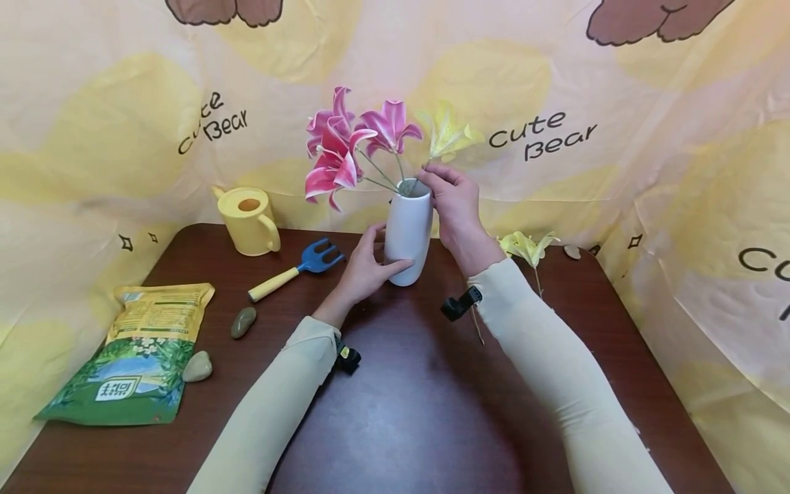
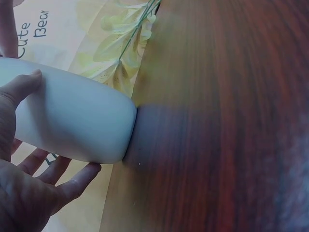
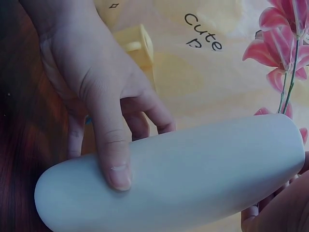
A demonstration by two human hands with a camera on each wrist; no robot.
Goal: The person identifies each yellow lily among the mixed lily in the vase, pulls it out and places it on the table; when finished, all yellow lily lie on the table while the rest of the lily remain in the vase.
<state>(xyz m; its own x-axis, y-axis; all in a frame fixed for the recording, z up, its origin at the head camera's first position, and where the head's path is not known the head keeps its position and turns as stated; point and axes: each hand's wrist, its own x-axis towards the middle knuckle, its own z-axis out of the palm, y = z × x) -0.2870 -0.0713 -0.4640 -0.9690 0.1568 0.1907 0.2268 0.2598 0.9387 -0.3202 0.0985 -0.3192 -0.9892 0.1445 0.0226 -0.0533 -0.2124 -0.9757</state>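
Note:
A white vase [image 1: 409, 237] stands upright near the back of the table. My left hand [image 1: 364, 267] grips its lower body, with the thumb across the front and the fingers around the side. In the right wrist view, that thumb lies flat on the vase [image 3: 193, 169]. Several pink lilies [image 1: 336, 165] lean out of the mouth to the left. At the right rim, my right hand [image 1: 459, 206] pinches the stem of a yellow lily [image 1: 450, 134] just under its bloom. The stem runs down into the vase mouth, its lower end hidden inside.
More yellow lilies [image 1: 524, 245] lie at the back right, beside a small stone [image 1: 572, 252]. To the left are a yellow watering can [image 1: 241, 223], a blue hand fork [image 1: 317, 257], two stones [image 1: 243, 322] and a green-yellow bag [image 1: 136, 357]. Printed cloth [image 1: 395, 41] hangs around the table.

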